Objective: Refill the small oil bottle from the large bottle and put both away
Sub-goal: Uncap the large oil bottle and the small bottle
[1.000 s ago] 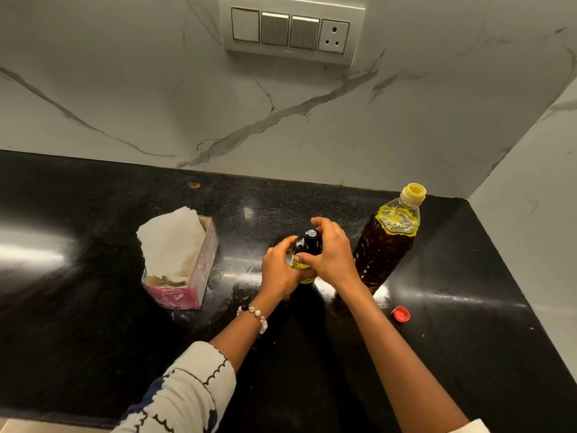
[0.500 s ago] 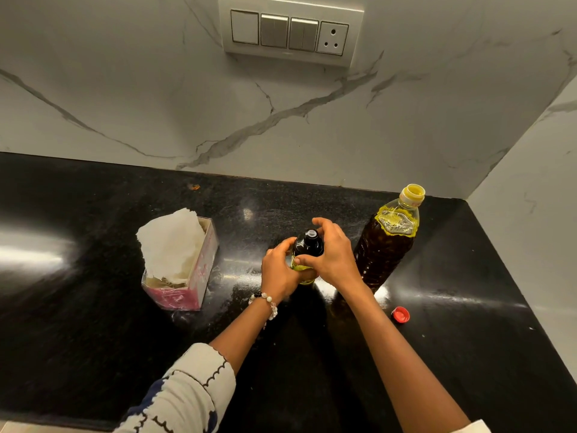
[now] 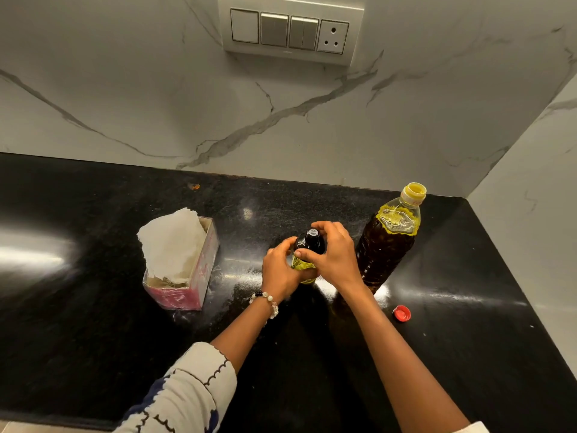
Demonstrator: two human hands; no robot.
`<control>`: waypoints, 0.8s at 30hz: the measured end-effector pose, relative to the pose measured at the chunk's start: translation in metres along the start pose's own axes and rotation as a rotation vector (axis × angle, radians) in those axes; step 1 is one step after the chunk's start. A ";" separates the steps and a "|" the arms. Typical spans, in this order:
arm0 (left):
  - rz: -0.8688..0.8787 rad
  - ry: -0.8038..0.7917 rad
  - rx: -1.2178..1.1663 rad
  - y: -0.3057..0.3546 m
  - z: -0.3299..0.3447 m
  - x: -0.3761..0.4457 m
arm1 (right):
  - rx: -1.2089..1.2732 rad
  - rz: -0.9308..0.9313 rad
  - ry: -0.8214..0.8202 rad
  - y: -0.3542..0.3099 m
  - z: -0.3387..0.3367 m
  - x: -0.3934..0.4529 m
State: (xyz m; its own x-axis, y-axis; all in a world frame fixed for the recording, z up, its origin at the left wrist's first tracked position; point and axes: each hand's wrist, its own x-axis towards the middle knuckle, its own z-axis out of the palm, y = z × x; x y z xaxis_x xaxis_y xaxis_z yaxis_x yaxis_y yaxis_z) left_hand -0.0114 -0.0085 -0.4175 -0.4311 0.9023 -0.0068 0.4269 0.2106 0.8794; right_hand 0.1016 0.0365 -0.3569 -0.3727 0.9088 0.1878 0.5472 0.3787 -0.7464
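Black granite counter (image 3: 93, 307) holds the small dark oil bottle (image 3: 307, 245) upright at centre, the left hand (image 3: 279, 271) curled round its body and the right hand (image 3: 335, 254) pinching its black cap. Beside it on the right the tall plastic oil bottle (image 3: 387, 242) stands uncapped, its red cap (image 3: 401, 313) lying nearer, so pouring looks either done or not yet begun, and putting away remains. The small bottle's level is hidden by the fingers, and whether its cap is going on or coming off is unclear.

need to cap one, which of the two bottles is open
The large bottle by the right wall: its yellow neck is bare, and a red cap lies on the counter. The small bottle wears a dark cap.
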 end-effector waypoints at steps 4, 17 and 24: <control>0.007 0.002 -0.015 -0.001 -0.001 0.000 | 0.073 0.031 -0.113 0.000 -0.007 0.004; 0.006 -0.004 0.006 -0.001 0.000 0.000 | 0.013 0.035 -0.099 -0.002 -0.005 0.002; -0.003 -0.020 -0.018 0.002 -0.002 -0.002 | 0.050 0.063 -0.169 -0.001 -0.008 0.004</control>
State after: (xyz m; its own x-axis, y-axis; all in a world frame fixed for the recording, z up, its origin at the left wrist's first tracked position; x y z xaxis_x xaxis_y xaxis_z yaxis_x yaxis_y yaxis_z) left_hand -0.0117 -0.0106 -0.4149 -0.4164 0.9090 -0.0187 0.4110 0.2066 0.8879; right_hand 0.1053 0.0413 -0.3505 -0.4618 0.8864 0.0323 0.5375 0.3086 -0.7847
